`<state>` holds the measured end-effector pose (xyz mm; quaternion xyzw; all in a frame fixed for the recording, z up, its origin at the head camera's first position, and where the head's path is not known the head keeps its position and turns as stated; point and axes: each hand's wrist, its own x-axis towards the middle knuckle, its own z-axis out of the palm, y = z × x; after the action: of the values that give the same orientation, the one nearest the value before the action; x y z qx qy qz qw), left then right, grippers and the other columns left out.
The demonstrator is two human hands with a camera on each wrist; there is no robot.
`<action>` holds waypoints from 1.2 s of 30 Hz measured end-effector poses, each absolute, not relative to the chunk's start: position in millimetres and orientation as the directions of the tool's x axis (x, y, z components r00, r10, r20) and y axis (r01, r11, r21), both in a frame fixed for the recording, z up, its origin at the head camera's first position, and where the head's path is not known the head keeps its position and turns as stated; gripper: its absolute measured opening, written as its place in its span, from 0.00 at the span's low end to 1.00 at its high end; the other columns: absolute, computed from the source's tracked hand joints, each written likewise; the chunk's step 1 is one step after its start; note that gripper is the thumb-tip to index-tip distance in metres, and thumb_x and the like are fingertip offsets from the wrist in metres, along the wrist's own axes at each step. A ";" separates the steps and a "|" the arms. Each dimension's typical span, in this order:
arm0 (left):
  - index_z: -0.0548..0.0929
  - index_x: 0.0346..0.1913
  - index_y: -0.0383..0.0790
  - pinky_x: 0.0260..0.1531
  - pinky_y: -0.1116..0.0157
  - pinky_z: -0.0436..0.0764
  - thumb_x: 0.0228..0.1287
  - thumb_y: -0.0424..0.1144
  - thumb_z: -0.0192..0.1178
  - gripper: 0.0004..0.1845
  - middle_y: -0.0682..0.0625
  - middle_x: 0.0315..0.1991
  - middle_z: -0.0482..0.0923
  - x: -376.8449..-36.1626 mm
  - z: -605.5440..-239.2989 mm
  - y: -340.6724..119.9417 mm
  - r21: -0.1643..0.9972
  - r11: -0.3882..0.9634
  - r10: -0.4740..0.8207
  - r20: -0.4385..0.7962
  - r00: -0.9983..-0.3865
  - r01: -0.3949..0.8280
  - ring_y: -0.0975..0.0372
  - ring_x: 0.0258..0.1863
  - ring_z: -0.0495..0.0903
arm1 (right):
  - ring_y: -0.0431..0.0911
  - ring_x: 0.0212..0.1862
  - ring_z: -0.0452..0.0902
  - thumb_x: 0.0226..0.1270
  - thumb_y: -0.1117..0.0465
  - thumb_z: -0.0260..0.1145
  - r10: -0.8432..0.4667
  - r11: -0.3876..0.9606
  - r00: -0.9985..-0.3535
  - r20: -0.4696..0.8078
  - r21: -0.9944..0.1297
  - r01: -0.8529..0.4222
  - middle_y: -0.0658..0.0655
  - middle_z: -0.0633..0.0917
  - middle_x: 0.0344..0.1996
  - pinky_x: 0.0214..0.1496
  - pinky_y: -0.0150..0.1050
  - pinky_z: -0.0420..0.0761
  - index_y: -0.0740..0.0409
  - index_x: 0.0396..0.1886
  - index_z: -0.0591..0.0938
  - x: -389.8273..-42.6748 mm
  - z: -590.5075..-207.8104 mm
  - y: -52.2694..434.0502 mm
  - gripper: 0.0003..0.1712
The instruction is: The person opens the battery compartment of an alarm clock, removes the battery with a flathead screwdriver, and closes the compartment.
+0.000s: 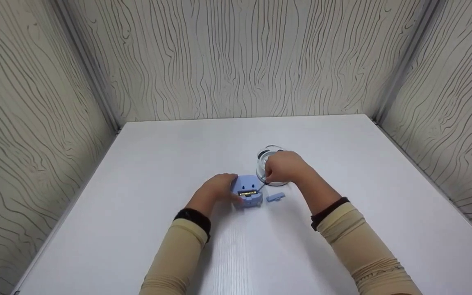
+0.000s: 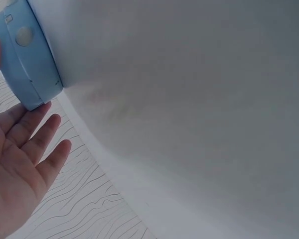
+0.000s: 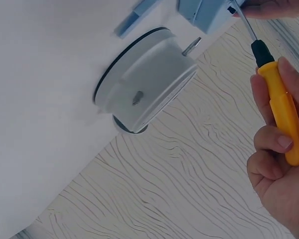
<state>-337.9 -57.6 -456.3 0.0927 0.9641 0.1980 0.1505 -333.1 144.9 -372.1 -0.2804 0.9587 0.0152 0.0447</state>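
My left hand (image 1: 218,187) grips a light blue device (image 1: 246,180) by its side, thumb at the near edge and fingers behind. It stands on the table with a slot in its upward-facing back, where a gold-coloured battery (image 1: 247,192) shows. In the left wrist view, the blue casing (image 2: 30,64) has a round pale button, and some fingers of the left hand (image 2: 12,169) extend past it. My right hand (image 1: 286,166) holds a yellow-handled screwdriver (image 3: 285,117), its metal shaft slanting to the slot. Exactly where the tip touches is unclear.
Beside the device lies a small blue cover (image 1: 275,197). A round white clock-like object (image 1: 262,164) with short metal legs sits just behind, partly hidden by the right hand. The white table (image 1: 170,147) is bordered by wood-patterned panels (image 1: 236,61) on three sides.
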 end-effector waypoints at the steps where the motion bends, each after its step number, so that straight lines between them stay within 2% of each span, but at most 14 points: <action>1: 0.62 0.67 0.43 0.65 0.58 0.58 0.41 0.53 0.72 0.49 0.47 0.65 0.65 -337.5 -456.3 -57.6 0.409 0.904 0.240 -0.253 -0.937 0.121 0.55 0.65 0.60 | 0.41 0.19 0.66 0.52 0.54 0.67 -0.545 0.836 -0.834 -0.089 0.028 -0.549 0.43 0.74 0.11 0.23 0.36 0.66 0.47 0.16 0.83 -331.3 -371.1 142.5 0.09; 4: 0.63 0.67 0.43 0.64 0.57 0.59 0.40 0.54 0.72 0.49 0.48 0.64 0.65 -336.7 -456.1 -57.6 0.410 0.903 0.244 -0.253 -0.936 0.125 0.55 0.65 0.61 | 0.41 0.18 0.64 0.52 0.54 0.66 -0.546 0.829 -0.834 -0.085 0.090 -0.552 0.44 0.70 0.09 0.21 0.36 0.63 0.48 0.13 0.80 -326.2 -368.3 135.3 0.11; 7: 0.62 0.67 0.44 0.64 0.57 0.59 0.40 0.55 0.72 0.49 0.48 0.65 0.64 -336.8 -455.9 -57.2 0.403 0.906 0.246 -0.255 -0.935 0.128 0.55 0.65 0.60 | 0.42 0.18 0.65 0.52 0.53 0.67 -0.542 0.827 -0.835 -0.092 0.121 -0.550 0.45 0.69 0.09 0.21 0.36 0.63 0.48 0.14 0.79 -322.3 -366.4 129.9 0.12; 12: 0.62 0.68 0.44 0.65 0.57 0.58 0.41 0.55 0.72 0.49 0.48 0.65 0.64 -337.1 -456.3 -56.2 0.403 0.906 0.247 -0.260 -0.933 0.128 0.55 0.66 0.60 | 0.42 0.18 0.65 0.53 0.52 0.68 -0.535 0.834 -0.839 -0.100 0.098 -0.544 0.45 0.69 0.09 0.21 0.36 0.64 0.48 0.13 0.79 -321.2 -367.7 131.6 0.12; 20: 0.62 0.67 0.43 0.64 0.58 0.59 0.41 0.54 0.72 0.49 0.47 0.65 0.64 -337.4 -456.3 -57.5 0.393 0.908 0.258 -0.247 -0.934 0.147 0.54 0.65 0.60 | 0.42 0.24 0.72 0.54 0.54 0.67 -0.516 0.854 -0.848 -0.124 -0.159 -0.496 0.45 0.79 0.17 0.28 0.37 0.73 0.49 0.25 0.86 -335.0 -380.5 156.1 0.06; 23: 0.62 0.67 0.44 0.65 0.57 0.58 0.39 0.55 0.72 0.50 0.47 0.65 0.64 -337.5 -455.7 -57.8 0.387 0.912 0.247 -0.251 -0.936 0.137 0.54 0.66 0.60 | 0.42 0.25 0.73 0.56 0.56 0.67 -0.518 0.842 -0.846 -0.130 -0.254 -0.476 0.47 0.81 0.20 0.30 0.36 0.74 0.49 0.25 0.85 -338.3 -386.8 163.7 0.05; 31: 0.62 0.67 0.45 0.64 0.56 0.59 0.38 0.55 0.73 0.50 0.47 0.65 0.64 -337.6 -454.3 -57.7 0.388 0.913 0.237 -0.258 -0.937 0.124 0.54 0.65 0.60 | 0.42 0.29 0.72 0.57 0.57 0.66 -0.535 0.794 -0.838 -0.105 -0.402 -0.456 0.47 0.80 0.22 0.32 0.36 0.73 0.48 0.25 0.84 -344.4 -403.9 183.3 0.04; 36: 0.63 0.67 0.44 0.64 0.57 0.60 0.39 0.54 0.73 0.50 0.46 0.63 0.66 -338.9 -455.3 -57.2 0.383 0.914 0.246 -0.260 -0.934 0.134 0.54 0.64 0.62 | 0.44 0.34 0.73 0.59 0.57 0.66 -0.498 0.775 -0.856 -0.136 -0.513 -0.369 0.46 0.82 0.27 0.36 0.37 0.75 0.45 0.28 0.84 -347.1 -415.9 195.9 0.03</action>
<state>-338.9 -57.2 -455.3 0.0985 0.9662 0.1825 0.1533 -347.1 195.9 -415.9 -0.2325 0.9327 -0.2417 0.1330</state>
